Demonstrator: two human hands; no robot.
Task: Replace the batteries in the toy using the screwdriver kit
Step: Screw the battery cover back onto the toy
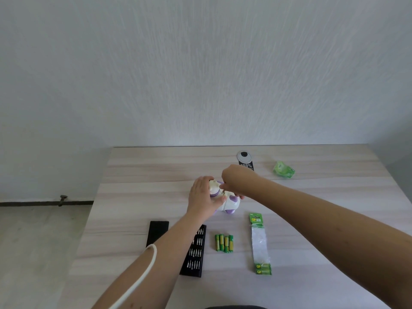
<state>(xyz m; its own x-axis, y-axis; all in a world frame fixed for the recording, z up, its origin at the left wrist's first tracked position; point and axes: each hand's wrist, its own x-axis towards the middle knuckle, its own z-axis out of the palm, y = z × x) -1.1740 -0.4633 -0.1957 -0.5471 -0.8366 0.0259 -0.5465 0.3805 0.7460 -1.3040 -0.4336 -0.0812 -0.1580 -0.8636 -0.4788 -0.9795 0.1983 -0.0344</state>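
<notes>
Here, from the head view:
Toy: the white and purple toy point(225, 200) sits mid-table point(138, 175).
Left hand: the left hand point(204, 196) has its grip clamped on the toy's left side.
Right hand: the right hand point(237, 180) is over the toy, fingers pinched together on a thin tool too small to identify.
Bit tray: black bit tray point(194, 253) near the front edge, partly under the left forearm.
Batteries: four green batteries point(224, 243) just right of the tray.
Packaging: the opened battery pack point(259, 244) lies further right.
</notes>
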